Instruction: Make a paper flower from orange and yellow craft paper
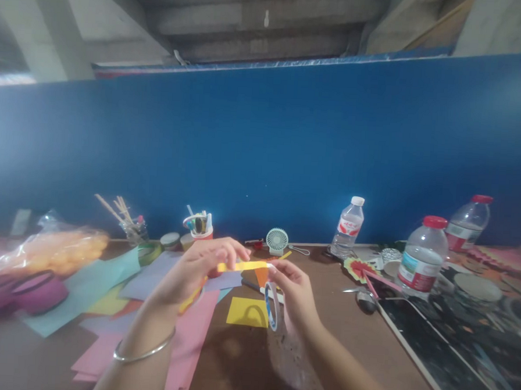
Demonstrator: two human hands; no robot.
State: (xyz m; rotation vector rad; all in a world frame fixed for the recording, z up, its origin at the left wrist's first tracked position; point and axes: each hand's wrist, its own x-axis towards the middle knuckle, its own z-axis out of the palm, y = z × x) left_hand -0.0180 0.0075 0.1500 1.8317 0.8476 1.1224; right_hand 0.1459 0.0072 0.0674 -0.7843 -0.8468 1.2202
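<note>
A narrow yellow paper strip [243, 265] stretches level between my two hands above the table. My left hand [208, 265] is closed on its left part, and more yellow strip [189, 300] hangs below that palm. At the strip's right end, the fingertips of my right hand [294, 287] pinch it, with a small white bit showing there. A roll of tape [272, 306] with a blue inner ring hangs upright under the right fingers, against that hand. A yellow sheet [248, 312] lies on the table below.
Coloured paper sheets [191, 348] spread on the left, near a bag of orange things [60, 254]. A small fan [277, 241] and a pen cup [202, 233] stand at the back. Water bottles [423, 259] and a tablet-like dark panel [440, 350] are on the right.
</note>
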